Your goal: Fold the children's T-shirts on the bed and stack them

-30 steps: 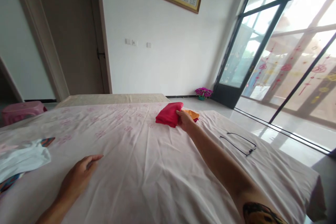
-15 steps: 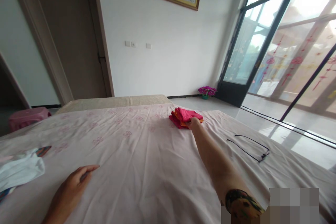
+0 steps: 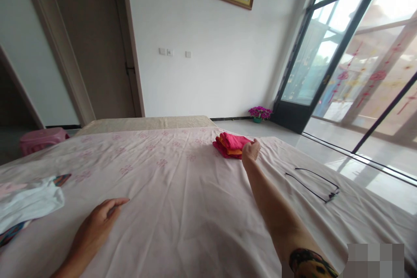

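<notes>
A small stack of folded red and orange cloths (image 3: pixel 230 141) lies on the far part of a pale pink sheet (image 3: pixel 169 208). My right hand (image 3: pixel 251 150) is at the stack's right edge, its fingers stretched forward and not gripping the cloth. Whether the fingertips still touch it, I cannot tell. My left hand (image 3: pixel 100 221) is low over the sheet at the left, holding nothing, with thumb and fingers slightly apart. Left of that hand, a crumpled white cloth (image 3: pixel 39 202) lies over a dark patterned piece (image 3: pixel 14 232).
Black-framed glasses (image 3: pixel 330 195) lie unfolded on the sheet, right of my right forearm. A pink plastic stool (image 3: pixel 44 139) stands beyond the left edge. Purple flowers in a green pot (image 3: pixel 259 114) sit on the floor near the glass door (image 3: pixel 299 65).
My right hand has let go of the folded cloths and shifted to their right side. The stack stays in place. My left hand has hardly moved, and the view has turned slightly left.
</notes>
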Available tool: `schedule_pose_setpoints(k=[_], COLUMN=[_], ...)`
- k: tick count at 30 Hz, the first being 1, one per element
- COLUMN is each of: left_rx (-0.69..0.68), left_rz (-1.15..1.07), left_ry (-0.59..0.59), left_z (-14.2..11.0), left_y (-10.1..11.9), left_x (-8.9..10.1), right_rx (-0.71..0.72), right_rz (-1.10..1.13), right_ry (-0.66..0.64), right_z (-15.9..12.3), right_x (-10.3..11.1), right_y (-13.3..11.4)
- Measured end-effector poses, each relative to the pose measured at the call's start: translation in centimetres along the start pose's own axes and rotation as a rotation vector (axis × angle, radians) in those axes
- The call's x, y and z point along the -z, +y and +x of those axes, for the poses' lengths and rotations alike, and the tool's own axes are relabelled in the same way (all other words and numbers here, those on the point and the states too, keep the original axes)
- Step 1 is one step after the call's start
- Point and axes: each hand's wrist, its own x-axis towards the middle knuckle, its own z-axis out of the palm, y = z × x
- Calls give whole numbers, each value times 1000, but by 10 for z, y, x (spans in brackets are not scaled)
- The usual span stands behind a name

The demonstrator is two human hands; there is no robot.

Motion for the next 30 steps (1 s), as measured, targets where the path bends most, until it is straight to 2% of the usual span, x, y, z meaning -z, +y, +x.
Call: schedule_pose_setpoints(k=[2,3,6,7,9,11,12,14,16,20,23,26,28,30], left_rx=[-3,-4,-23,-35,-54,-61,-62,-52,-45,-47,-39,-52,-98,-137], left_rz=[14,19,14,9,-3,5,11,15,-18,-100,-109,-90,10,198], left_ry=[0,0,12,20,36,43,52,61,81,157,242,349,451,547], left_z=[1,0,-2,-4,-6,-7,-8,-8,-9,-12,-11,-3,4,11], left_y=[1,2,9,12,18,23,25,27,27,22,15,7,-2,-13], left_x=[0,0,1,2,3,5,5,7,7,4,7,30,61,102], right_rx=[43,105,342,377,357,348,428,624,766,788,788,804,817,818], right_rz=[-35,-56,-166,-203,-268,-297,-279,-229,-213,-245,-282,-291,-288,-285], right_ry=[1,-58,-384,-443,-391,-211,-133,-81,-184,-486,-590,-604,-596,-578], right_z=[-5,-7,-15,-18,-25,-38,-48,-77,-116,-193,-220,-223,-220,-220], right_x=[-5,-8,-18,-20,-23,-25,-26,-30,-36,-54,-62,-62,-60,-59], right_y=[-7,-11,-19,-22,-27,-35,-40,-53,-66,-86,-91,-90,-89,-90])
